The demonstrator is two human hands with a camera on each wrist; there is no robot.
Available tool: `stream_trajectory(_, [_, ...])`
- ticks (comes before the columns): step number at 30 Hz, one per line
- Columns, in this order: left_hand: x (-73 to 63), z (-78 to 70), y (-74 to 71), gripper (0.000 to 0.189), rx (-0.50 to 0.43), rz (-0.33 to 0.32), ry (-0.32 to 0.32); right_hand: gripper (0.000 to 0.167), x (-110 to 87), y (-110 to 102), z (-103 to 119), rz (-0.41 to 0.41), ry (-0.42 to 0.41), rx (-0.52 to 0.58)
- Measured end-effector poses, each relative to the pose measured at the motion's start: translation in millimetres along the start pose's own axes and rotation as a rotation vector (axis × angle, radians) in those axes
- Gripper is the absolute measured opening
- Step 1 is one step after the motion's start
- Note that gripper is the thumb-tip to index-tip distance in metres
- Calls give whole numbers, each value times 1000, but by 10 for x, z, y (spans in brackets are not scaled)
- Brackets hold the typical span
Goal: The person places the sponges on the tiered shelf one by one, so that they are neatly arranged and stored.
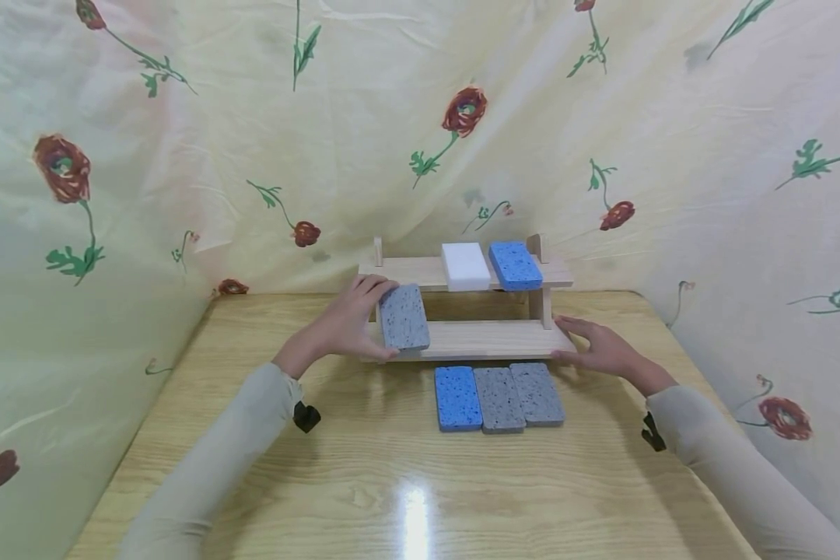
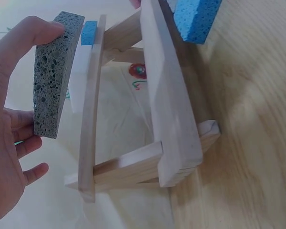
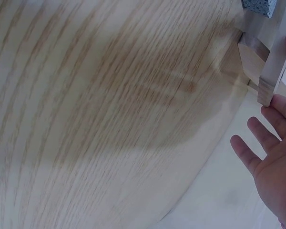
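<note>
My left hand (image 1: 344, 320) holds a grey speckled sponge (image 1: 404, 319) between thumb and fingers. The sponge is in front of the left part of a two-tier wooden shelf (image 1: 490, 339); in the left wrist view the held sponge (image 2: 56, 78) is apart from the boards. At the shelf's right end, my right hand (image 1: 598, 348) grips the lower board, thumb on its front edge and fingertips behind; its other fingers are spread in the right wrist view. On the top tier lie a white sponge (image 1: 465, 266) and a blue sponge (image 1: 516, 265).
A blue sponge (image 1: 458, 398) and two grey sponges, the middle one (image 1: 500, 400) and the right one (image 1: 537, 394), lie side by side on the wooden table (image 1: 350, 482) before the shelf. Flowered cloth (image 1: 364, 140) hangs behind and at both sides.
</note>
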State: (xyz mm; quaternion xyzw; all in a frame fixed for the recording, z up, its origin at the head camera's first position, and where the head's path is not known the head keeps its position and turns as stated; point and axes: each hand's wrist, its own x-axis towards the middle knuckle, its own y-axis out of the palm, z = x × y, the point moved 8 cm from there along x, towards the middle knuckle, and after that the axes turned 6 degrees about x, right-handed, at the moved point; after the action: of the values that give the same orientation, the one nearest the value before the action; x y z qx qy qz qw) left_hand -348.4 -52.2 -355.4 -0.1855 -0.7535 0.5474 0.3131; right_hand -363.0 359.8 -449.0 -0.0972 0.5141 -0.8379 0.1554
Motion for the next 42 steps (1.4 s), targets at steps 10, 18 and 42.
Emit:
stream_trajectory(10, [100,58,-71,110,-17,-16,-5,84,1,8,-3,9,21,11])
stream_trajectory(18, [214,144,-100,112,-19,-22,-28,84,-1,4,-3,0,9,9])
stream_trajectory(42, [418,342,-119,116,-134,7,-116,84,10,9,-12,4,17,16])
